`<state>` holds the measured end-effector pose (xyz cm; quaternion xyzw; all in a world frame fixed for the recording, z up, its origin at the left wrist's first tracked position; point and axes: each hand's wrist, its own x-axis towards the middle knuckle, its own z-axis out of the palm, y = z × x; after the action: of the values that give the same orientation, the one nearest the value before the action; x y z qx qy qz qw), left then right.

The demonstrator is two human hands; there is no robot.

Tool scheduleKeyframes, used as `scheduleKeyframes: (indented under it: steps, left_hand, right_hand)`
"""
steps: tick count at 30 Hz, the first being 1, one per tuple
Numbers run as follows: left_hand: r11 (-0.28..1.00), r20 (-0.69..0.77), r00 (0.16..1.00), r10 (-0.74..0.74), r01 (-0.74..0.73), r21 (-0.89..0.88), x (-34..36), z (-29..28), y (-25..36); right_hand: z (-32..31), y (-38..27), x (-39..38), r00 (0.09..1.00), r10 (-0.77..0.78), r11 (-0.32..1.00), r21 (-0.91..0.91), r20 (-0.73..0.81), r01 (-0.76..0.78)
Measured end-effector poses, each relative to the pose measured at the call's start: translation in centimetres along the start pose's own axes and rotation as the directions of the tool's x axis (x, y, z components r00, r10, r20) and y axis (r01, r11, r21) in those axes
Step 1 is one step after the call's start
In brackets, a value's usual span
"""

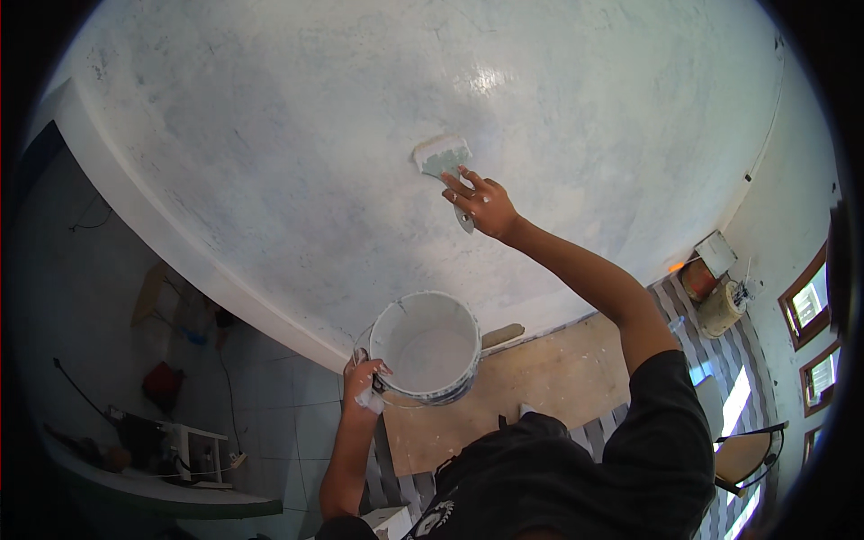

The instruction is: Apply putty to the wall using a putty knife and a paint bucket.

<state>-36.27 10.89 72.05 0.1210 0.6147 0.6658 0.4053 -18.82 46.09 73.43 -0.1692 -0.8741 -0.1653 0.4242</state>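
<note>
My right hand (489,207) grips a wide flat paintbrush (443,160) with a pale green body. Its paint-covered bristles rest on the whitish, blotchy wall (297,171), where a wet patch shines above. Lower down, my left hand (362,378) is closed at the side of a pail (474,382), by its handle. White paint (427,360) lies inside the pail, and drips streak its outside. Both hands have white smears on them. The fingers of the left hand are partly hidden.
A brown sheet (558,378) covers the floor by the wall's foot, over striped flooring. A chair (751,454) stands at the right; containers (720,309) sit in the far right corner. To the left, past the wall's edge, is a tiled area (270,405) with a small white table (198,450).
</note>
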Motion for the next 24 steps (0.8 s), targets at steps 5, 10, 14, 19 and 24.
scheduleKeyframes:
  steps: [5,10,14,19,24]
  left_hand:
    - [0.999,0.011,0.999,-0.039,0.038,0.007,0.0,0.3,0.2]
    - [0.998,0.032,0.998,-0.053,0.054,-0.015,0.0,-0.2,0.0]
    - [0.999,0.005,0.999,-0.047,0.047,-0.020,-0.3,-0.1,0.1]
    - [0.999,-0.041,0.998,-0.048,0.048,0.018,-0.7,0.6,0.2]
    - [0.999,-0.068,0.997,-0.044,0.042,-0.024,-0.7,0.2,0.0]
  right_hand:
    - [-1.0,0.2,2.2,1.000,-0.012,0.999,0.035,-0.024,0.013]
    - [-2.9,1.8,5.3,0.999,-0.034,0.998,0.054,0.023,0.033]
    - [-4.6,3.4,6.3,0.997,-0.033,0.980,0.200,0.077,0.017]
    - [-4.3,9.1,5.7,0.994,0.072,0.952,0.302,-0.083,-0.044]
    - [-7.0,8.3,7.3,0.958,0.109,0.960,0.277,-0.264,-0.033]
